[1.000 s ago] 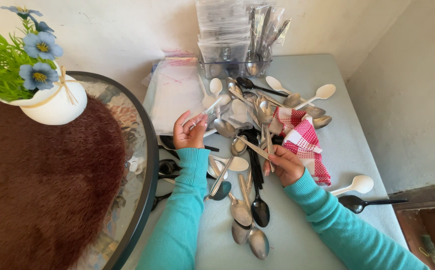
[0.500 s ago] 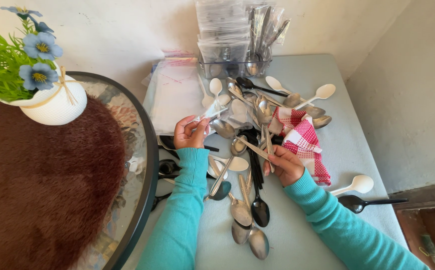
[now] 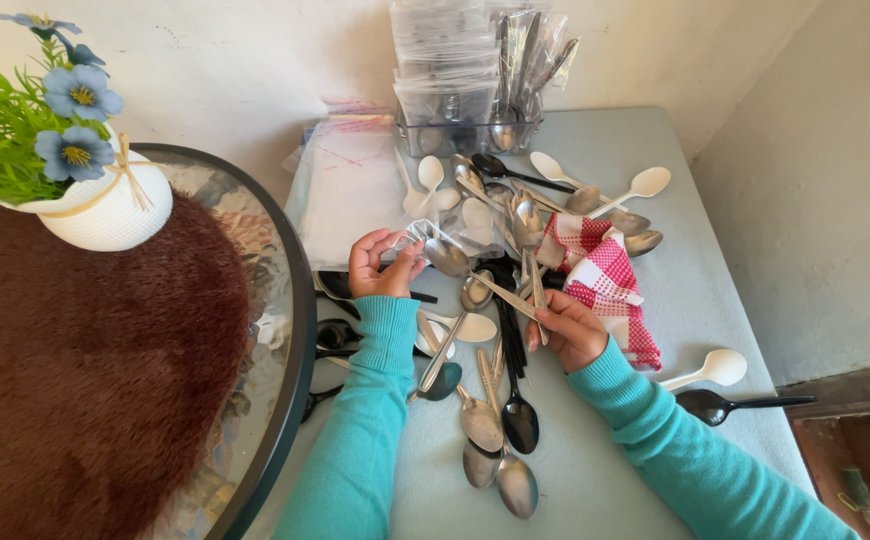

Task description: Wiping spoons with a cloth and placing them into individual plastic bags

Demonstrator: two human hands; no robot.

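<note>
Left hand pinching the edge of a clear plastic bag, fingers curled closed on it, right at the near side of the spoon pile. Right hand gripping two metal spoons by the handles, bowls pointing up toward the pile, just beside the red checked cloth. Honestly looks risky: thin floppy bag, could easily slip out of that pinch or stay stuck shut. Could also snag on the loose spoons touching it and drag a few along. Plus black spoon and white spoon sitting near the grey table edge, one bump from falling off.
</note>
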